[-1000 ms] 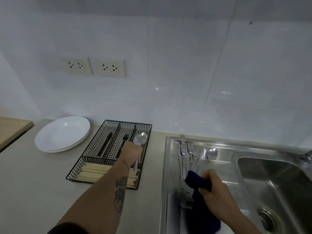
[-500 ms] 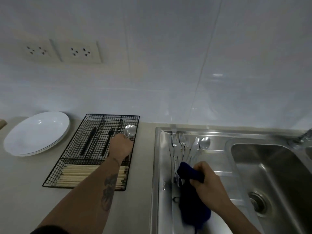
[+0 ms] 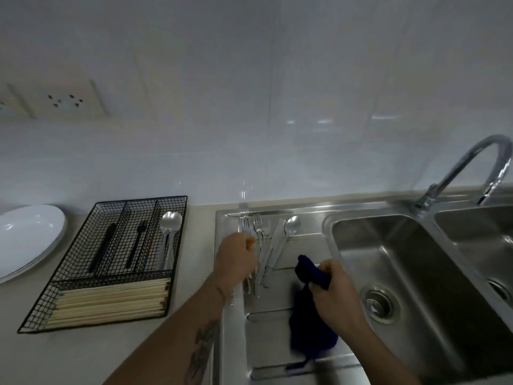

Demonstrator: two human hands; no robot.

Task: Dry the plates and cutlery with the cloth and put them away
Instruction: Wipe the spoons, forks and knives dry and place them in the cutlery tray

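on the far left of the pale counter [image 3: 83, 354], a stack of round white plates [image 3: 25, 240], half cut off by the edge. just right of the plates, a black wire cutlery tray [image 3: 111, 262] with small slots at the back and one long slot at the front. in the back slots, a dark knife [image 3: 104, 251], a dark fork [image 3: 137, 245] and a shiny silver spoon [image 3: 169, 234], bowl end toward the wall. in the front slot, a big pile of pale wooden chopsticks [image 3: 111, 304] lying sideways. up on the white tiled wall [image 3: 277, 107], cream wall sockets [image 3: 63, 100].

right of the tray, a shiny steel draining board [image 3: 277, 315] beside the sink. at its back, a bunch of wet silver cutlery [image 3: 266, 240]: forks, a knife and a spoon, lying side by side. over the left side of that bunch, left hand [image 3: 236, 259], fingers curled in tight, knuckles up. touching the cutlery or close above it, but cannot tell if holding any piece, too blurry. a little to the right, right hand [image 3: 333, 293], fingers closed round the top of a dark blue cloth [image 3: 311, 315], rest of the cloth hanging down onto the draining board.

further right, two deep steel sink bowls [image 3: 416, 273] with a round drain [image 3: 377, 302] in the near one. at the back right, a curved silver tap [image 3: 472, 168].
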